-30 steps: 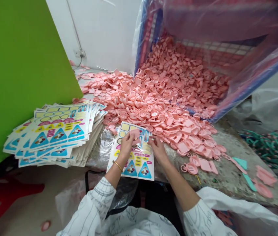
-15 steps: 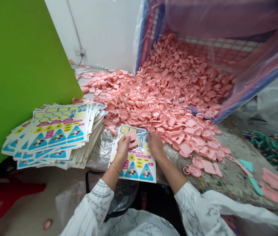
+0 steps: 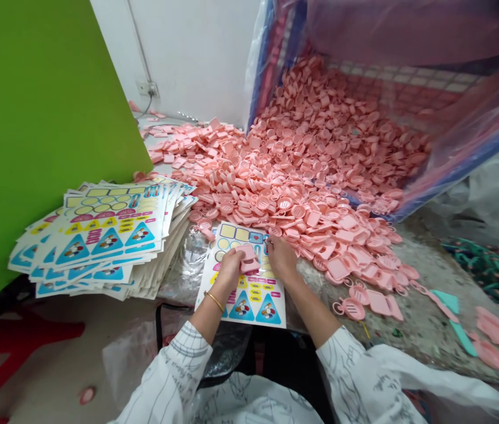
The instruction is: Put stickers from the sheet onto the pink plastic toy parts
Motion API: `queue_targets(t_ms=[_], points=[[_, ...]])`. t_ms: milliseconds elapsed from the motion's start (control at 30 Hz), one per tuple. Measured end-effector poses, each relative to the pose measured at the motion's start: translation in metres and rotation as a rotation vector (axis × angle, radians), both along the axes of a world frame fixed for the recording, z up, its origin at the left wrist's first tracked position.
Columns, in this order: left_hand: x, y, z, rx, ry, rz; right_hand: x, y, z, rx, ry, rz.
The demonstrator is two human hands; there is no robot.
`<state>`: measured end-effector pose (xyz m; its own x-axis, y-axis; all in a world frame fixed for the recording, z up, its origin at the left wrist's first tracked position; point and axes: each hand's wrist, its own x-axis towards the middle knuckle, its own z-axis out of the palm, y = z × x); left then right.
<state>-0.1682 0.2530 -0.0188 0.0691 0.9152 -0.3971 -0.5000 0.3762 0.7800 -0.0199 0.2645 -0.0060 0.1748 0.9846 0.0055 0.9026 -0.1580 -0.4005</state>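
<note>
A sticker sheet [image 3: 249, 294] with blue triangles and yellow labels lies at the table's near edge. My left hand [image 3: 230, 268] is closed on a small pink plastic piece [image 3: 248, 257], held just above the sheet. My right hand [image 3: 279, 256] rests on the sheet's upper right part with its fingertips pinched at the sheet; what they grip is too small to make out. A gold bangle sits on my left wrist. Both sleeves are white with a thin check.
A large heap of pink plastic pieces [image 3: 302, 176] spills from a tipped, plastic-lined crate [image 3: 452, 159] onto the table. A fanned stack of sticker sheets [image 3: 103, 235] lies to the left, by a green board [image 3: 33, 129]. Teal parts [image 3: 496, 271] lie at the right.
My hands stay over the sheet. The left hand with the pink piece has shifted slightly nearer me, and the right hand has moved up the sheet. The view has drifted a little.
</note>
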Motion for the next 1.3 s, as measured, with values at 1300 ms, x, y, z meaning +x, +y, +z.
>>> queue_targets(t_ms=[1300], points=[[0.003,-0.009,0.011,0.121,0.147,-0.008,0.014,0.0,0.084,0.411,0.788,-0.134]])
